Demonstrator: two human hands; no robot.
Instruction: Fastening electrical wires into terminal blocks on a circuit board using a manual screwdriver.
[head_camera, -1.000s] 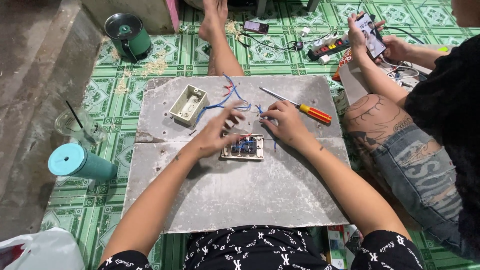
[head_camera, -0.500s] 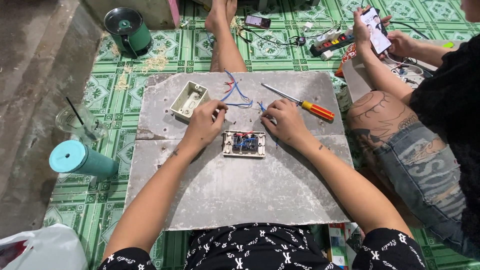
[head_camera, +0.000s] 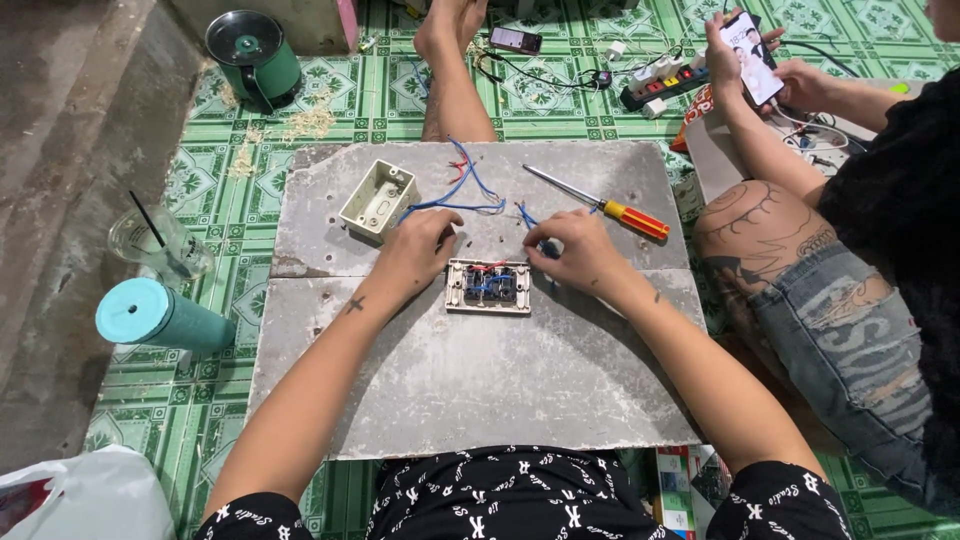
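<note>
Grey concrete slab (head_camera: 480, 400) serves as a counter on green floor tiles. A white switch plate (head_camera: 489, 287) lies face down at its middle, terminals up. The left hand (head_camera: 420, 250) rests curled just above it, holding nothing visible; the right hand (head_camera: 575, 250) pinches a blue wire (head_camera: 527, 215). A loose pinch could likely let the wire slip from its terminal.

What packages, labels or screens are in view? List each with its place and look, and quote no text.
Smartphone: top right, held upright by another person's hands, lit screen with a picture.
Second phone: flat on the green floor at top centre, dark rectangle with a reddish tint.
Cardboard box: floor at bottom right, beside the person's knee, colourful printed sides.
White plastic bag: bottom left corner, crumpled.
</note>
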